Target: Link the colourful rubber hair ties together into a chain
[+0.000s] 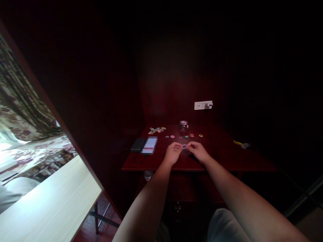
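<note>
Between my two hands is a small light purple hair tie (pixel 184 146), one side pinched in each. My left hand (pixel 174 151) is closed with its fingertips on the ring's left side. On the other side my right hand (pixel 198 150) grips it with thumb and finger. Just beyond the hands runs a row of small colored hair ties: a blue one (pixel 167 136), pink ones (pixel 172 136), a purple one (pixel 180 137), green ones (pixel 186 136), orange-red ones (pixel 192 135) and a yellow one (pixel 201 135). A loose mixed pile of hair ties (pixel 156 130) lies at the back left.
A clear lidded jar (pixel 183 126) stands behind the row. Left on the dark red desk (pixel 217 161) are a phone (pixel 149 145) and a black box-like device (pixel 138 145) with a cable. A yellow-handled tool (pixel 241 144) lies right, below a wall socket (pixel 203 105).
</note>
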Demonstrator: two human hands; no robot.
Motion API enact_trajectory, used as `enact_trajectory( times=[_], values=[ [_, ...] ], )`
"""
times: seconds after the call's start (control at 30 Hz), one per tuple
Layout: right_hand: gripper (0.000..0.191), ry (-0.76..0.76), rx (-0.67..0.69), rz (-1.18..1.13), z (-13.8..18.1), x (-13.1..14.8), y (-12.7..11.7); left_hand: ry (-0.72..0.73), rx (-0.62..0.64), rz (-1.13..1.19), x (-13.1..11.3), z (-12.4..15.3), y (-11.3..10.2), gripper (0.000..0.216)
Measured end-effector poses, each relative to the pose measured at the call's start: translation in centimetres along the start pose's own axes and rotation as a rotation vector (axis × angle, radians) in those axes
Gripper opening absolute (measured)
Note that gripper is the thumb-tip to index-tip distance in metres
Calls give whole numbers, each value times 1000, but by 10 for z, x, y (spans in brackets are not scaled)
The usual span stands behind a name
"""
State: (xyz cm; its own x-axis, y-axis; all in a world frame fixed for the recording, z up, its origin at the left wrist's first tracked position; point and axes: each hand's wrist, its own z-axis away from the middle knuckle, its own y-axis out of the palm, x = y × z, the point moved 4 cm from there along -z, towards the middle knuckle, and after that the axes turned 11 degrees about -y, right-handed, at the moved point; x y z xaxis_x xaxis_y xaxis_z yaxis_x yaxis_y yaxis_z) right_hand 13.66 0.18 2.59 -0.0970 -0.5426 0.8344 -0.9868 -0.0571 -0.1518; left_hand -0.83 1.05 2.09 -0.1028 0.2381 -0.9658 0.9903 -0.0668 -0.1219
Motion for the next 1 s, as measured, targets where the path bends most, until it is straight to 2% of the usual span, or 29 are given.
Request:
enact_trajectory(
  times=[0.7, 1.0],
  values=[
    [22, -49, 145, 58, -3, -10, 6, 7, -6, 22, 2, -2, -1, 10],
    [19, -25, 42, -44, -1, -6, 1, -1, 14, 76, 0, 0, 0, 16]
  ],
)
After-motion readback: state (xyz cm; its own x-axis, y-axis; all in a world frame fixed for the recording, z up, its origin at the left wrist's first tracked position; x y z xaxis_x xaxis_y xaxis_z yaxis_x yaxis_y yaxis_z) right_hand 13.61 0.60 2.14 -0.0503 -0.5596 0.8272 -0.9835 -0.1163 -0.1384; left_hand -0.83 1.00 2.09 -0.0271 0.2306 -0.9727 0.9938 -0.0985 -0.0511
